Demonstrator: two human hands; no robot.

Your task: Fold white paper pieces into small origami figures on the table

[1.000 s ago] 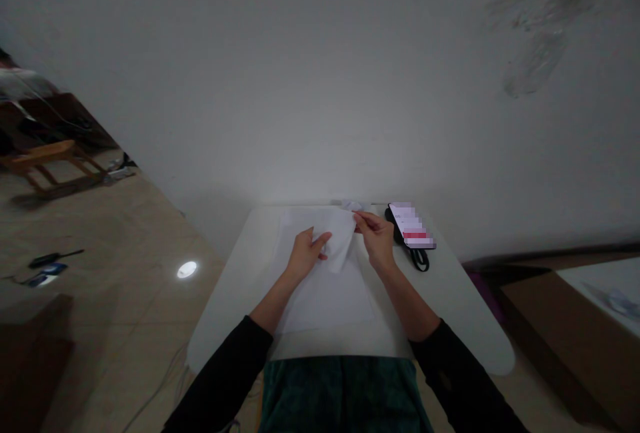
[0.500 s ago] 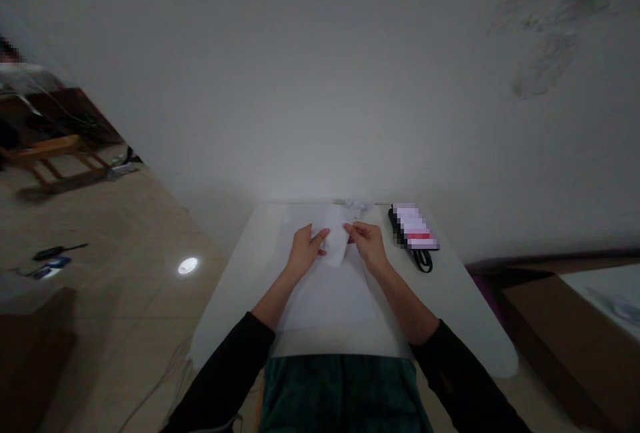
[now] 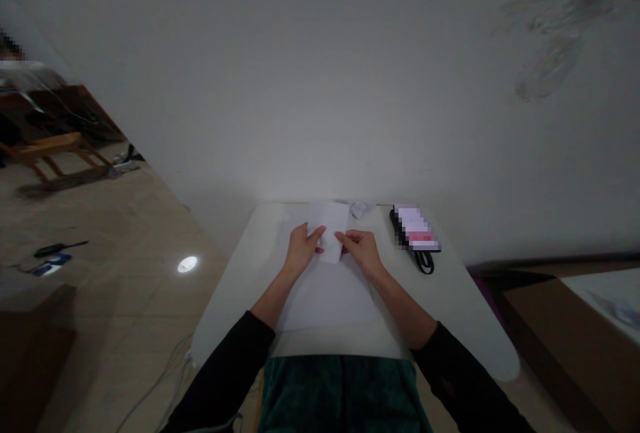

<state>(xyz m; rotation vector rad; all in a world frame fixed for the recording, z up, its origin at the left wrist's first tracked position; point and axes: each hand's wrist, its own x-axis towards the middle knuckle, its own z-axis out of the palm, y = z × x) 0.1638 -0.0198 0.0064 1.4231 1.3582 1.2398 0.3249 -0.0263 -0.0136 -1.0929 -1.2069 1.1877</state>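
A narrow piece of white paper (image 3: 330, 218) is held up between both hands, above a larger white sheet (image 3: 327, 299) that lies on the white table (image 3: 225, 299). My left hand (image 3: 301, 248) grips its left edge, with the thumb on the near face. At the right edge, my right hand (image 3: 361, 249) pinches the same piece between thumb and fingers. The fingertips behind the paper are partly hidden. Just beyond my right hand, a crumpled bit of white paper (image 3: 358, 209) rests at the table's far edge.
A phone (image 3: 419, 229) with a lit, blurred screen lies at the table's right, a black cable loop (image 3: 425, 262) beside it. The wall (image 3: 320, 86) rises behind the table. A brown box (image 3: 575, 333) stands at the right, a wooden stool (image 3: 55, 146) at the far left.
The held paper has turned more upright and shifted slightly left. My right hand has moved left and a little nearer, closer to my left hand.
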